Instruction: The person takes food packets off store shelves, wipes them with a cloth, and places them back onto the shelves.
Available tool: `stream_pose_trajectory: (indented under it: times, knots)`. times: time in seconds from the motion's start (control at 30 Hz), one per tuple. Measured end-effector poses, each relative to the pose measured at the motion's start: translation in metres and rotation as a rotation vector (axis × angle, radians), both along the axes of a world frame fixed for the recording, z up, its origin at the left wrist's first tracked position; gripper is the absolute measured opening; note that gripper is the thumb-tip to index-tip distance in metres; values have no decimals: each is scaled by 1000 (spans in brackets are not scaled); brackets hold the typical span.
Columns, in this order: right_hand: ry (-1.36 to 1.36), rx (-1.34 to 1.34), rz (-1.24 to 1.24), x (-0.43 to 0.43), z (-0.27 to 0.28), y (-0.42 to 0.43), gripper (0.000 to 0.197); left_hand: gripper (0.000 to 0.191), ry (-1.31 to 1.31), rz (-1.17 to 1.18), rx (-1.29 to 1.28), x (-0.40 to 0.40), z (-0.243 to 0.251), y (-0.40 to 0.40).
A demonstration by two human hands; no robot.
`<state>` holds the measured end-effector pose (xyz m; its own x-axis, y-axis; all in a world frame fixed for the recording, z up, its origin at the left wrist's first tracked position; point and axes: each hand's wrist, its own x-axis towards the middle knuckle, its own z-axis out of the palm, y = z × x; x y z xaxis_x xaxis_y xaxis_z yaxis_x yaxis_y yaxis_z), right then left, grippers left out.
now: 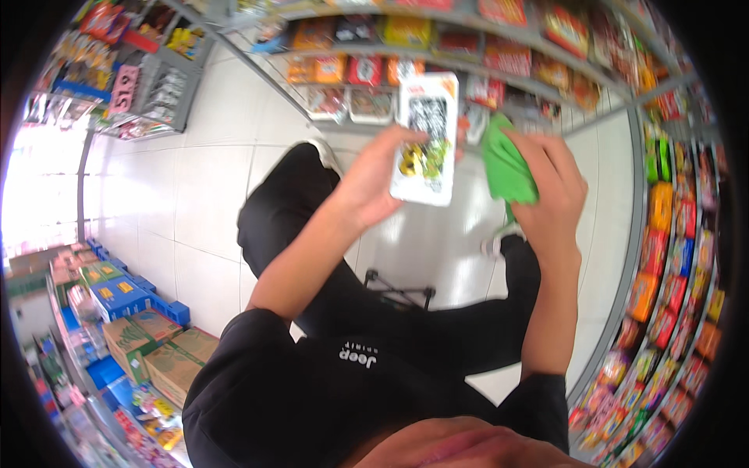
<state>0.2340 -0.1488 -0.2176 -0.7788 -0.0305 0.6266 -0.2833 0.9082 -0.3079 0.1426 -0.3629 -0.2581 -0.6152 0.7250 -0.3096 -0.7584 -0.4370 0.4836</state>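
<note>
My left hand [374,175] grips a white rectangular food package [429,140] by its sides, thumb across the front. Dark printing and a picture of green and yellow food cover its face; the print is blurred. To the right, at about the same height, my right hand [547,169] holds a bunched green cloth [508,161], part of it hanging below the fingers. Package and cloth are a short way apart. Beyond both hands, the lower shelf [351,126] carries more white-edged packs [371,105].
Shelves of packaged food rise ahead, with a rack of colourful packets [661,257] curving along the right. Cardboard boxes [175,360] and blue cartons [120,295] stand at lower left. A snack display [167,93] is at upper left. Below my hands is pale tiled floor [205,205].
</note>
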Motion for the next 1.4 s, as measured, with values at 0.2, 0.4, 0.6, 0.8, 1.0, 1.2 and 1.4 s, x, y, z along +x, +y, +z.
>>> stream_pose_trajectory:
  times: [0.2, 0.4, 0.6, 0.8, 1.0, 1.2, 1.4]
  knots:
    - [-25, -32, -27, 8, -3, 2, 55, 23, 6, 73, -114, -13, 4, -3]
    - [18, -19, 16, 2, -3, 5, 55, 31, 471, 228, -85, -53, 10, -28]
    - [40, -24, 27, 0, 1, 4, 53, 36, 442, 464, -309, -105, 60, -109]
    - [96, -40, 43, -1, 7, 3, 53, 50, 727, 508, -734, -131, 83, -155]
    - [85, -29, 101, 1, 11, 4, 54, 43, 922, 439, -1074, -159, 126, -169]
    - [85, -18, 144, 2, 11, 5, 52, 38, 1134, 289, -1501, -208, 148, -188]
    - [119, -9, 135, 4, 15, 7, 52, 32, 1557, 71, -1887, -257, 146, -197]
